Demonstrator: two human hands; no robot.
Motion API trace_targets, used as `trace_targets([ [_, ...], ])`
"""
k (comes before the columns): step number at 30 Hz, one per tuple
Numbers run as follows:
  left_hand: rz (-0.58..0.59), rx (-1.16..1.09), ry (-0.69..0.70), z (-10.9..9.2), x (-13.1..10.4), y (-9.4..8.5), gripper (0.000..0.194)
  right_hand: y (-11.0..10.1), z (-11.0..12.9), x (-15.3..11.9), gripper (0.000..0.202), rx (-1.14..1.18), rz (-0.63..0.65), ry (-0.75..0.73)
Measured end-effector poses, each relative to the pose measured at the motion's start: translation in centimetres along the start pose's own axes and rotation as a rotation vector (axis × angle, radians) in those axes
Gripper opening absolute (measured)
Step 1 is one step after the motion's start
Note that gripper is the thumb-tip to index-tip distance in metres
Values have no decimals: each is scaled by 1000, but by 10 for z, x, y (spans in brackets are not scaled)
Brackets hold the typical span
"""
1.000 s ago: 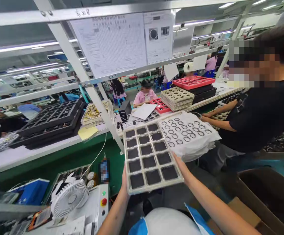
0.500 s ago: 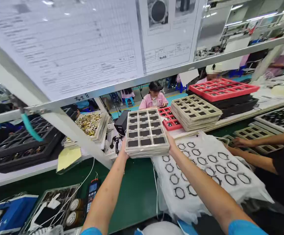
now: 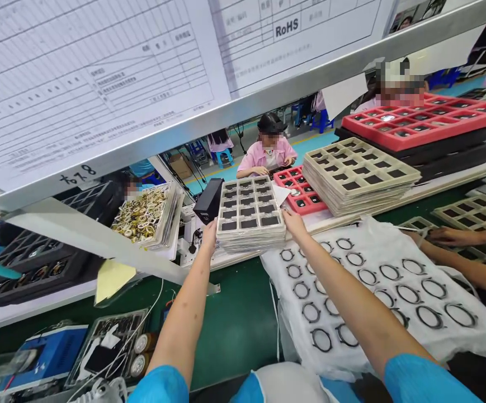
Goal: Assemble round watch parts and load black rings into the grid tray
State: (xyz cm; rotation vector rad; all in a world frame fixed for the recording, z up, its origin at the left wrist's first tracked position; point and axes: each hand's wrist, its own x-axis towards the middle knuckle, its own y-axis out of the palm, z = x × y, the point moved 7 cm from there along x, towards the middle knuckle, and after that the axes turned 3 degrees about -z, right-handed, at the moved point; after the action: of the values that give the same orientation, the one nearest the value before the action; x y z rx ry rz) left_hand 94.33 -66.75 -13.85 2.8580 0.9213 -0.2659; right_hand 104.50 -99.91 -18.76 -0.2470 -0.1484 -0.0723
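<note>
Between my two hands is a stack of pale compartment trays (image 3: 251, 244), with dark squares in the top tray's pockets. My left hand (image 3: 210, 235) grips the stack's left side and my right hand (image 3: 293, 224) its right side near the front corner. The stack is level at the raised white shelf and seems to rest on it, though its underside is hidden. A black box (image 3: 209, 200) stands just left of the trays. To their right are a red tray (image 3: 298, 190) with small parts and a taller stack of beige trays (image 3: 360, 173).
Black watch-case rings (image 3: 367, 276) lie in rows on a white-wrapped surface to the right. A co-worker's hand (image 3: 452, 236) is beyond them. A metal frame bar (image 3: 243, 109) crosses overhead. A tray of yellowish rings (image 3: 144, 215) stands left, above a blue device (image 3: 53, 355).
My hands have moved the tray stack forward and down to the shelf. The view has moved closer, so the papers and bar overhead look larger.
</note>
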Motion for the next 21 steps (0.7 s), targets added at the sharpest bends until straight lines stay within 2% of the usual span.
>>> trace_targets([
  [2,29,51,157,-15,-9,-2,32,-10,12,-8,50,50,-19,24],
  [4,100,119,262,-22,-22,6,40,-11,31,-15,45,86,15,5],
  [7,128,227,280,-16,-41,20,59,-8,57,-19,33,20,59,1],
  [11,137,332,315,-9,-62,31,70,-16,67,-17,27,-60,29,39],
  [15,213,437,626,-33,-78,27,70,-31,70,-18,26,-114,-16,30],
  [16,233,459,694,-38,-81,23,70,-34,75,-20,25,-141,-54,-9],
  [18,264,478,721,-40,-82,15,76,-30,99,-27,24,-206,-97,-202],
  [19,272,470,691,-37,-80,12,82,-20,115,-34,24,-242,-67,-344],
  [21,282,406,615,-27,-78,10,89,12,145,-54,25,-329,109,-626],
])
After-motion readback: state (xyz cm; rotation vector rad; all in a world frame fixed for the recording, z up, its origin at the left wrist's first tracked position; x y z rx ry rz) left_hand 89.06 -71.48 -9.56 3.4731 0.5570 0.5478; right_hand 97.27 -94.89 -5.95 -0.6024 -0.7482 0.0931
